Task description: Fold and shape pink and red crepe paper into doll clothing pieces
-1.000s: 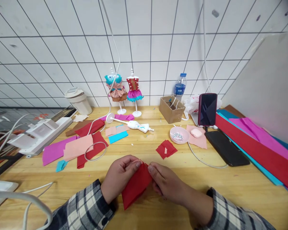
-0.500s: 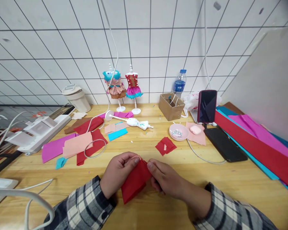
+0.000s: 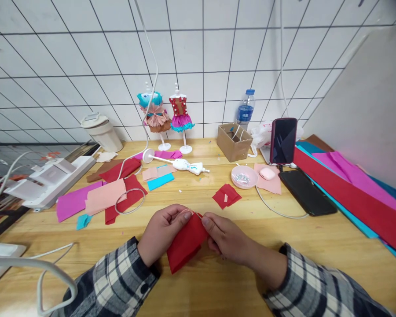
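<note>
A folded piece of red crepe paper (image 3: 186,243) hangs between my two hands above the near part of the table. My left hand (image 3: 166,231) pinches its upper left edge between thumb and fingers, where a sliver of peach paper shows. At the upper right corner my right hand (image 3: 226,233) is closed, thumb against curled fingers, with a thin pale strip at the fingertips. Beyond the hands lies a small stack of red squares (image 3: 229,192) with a peach scrap on top. A white mini dress form (image 3: 188,166) rests on its side farther back.
Two dressed mini mannequins (image 3: 182,115) stand by the tiled wall. A pink bowl (image 3: 253,181) of small shiny pieces, a cardboard box (image 3: 235,149) and a phone (image 3: 284,143) are at the right. Coloured paper (image 3: 104,199), cables and a power strip (image 3: 61,187) lie left.
The view has shifted slightly, so the table things appear a little higher. Both hands keep their pinch on the red paper, and a bit more of the pale strip shows near the right fingertips.
</note>
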### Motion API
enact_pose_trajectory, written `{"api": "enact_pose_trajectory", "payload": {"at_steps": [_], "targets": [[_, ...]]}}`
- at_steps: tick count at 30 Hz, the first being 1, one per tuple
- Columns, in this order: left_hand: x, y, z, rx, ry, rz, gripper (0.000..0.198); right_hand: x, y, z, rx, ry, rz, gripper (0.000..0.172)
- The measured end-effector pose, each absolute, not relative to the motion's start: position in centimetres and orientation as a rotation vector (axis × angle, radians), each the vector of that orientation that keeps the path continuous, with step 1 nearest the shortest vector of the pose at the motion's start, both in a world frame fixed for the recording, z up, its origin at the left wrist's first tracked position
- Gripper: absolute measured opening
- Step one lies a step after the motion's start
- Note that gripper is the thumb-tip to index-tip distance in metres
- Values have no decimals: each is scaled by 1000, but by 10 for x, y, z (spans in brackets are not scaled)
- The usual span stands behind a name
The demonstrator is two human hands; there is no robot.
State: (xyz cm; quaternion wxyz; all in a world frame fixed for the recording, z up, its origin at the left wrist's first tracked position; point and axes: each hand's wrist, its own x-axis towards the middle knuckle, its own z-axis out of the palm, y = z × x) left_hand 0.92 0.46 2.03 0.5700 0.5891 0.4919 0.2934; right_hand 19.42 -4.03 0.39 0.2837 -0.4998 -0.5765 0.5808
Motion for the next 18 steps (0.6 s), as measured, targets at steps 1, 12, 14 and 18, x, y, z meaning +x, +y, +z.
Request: {"api": "enact_pose_trajectory", "payload": {"at_steps": [1,12,14,18], "targets": [[9,5,21,1364,1145,684,41,194,-41,4,-1340,-1547,1561,47],[10,0,22,1302,1086,582,43,193,-45,7,-1328,-1669,1475,44],[11,0,23,1304,1082,584,44,193,-45,9,-1340,-1708,1442,42],[14,1,23,1310,1056,568,47,192,-45,13,-1353,-1748,1411,40]]}}
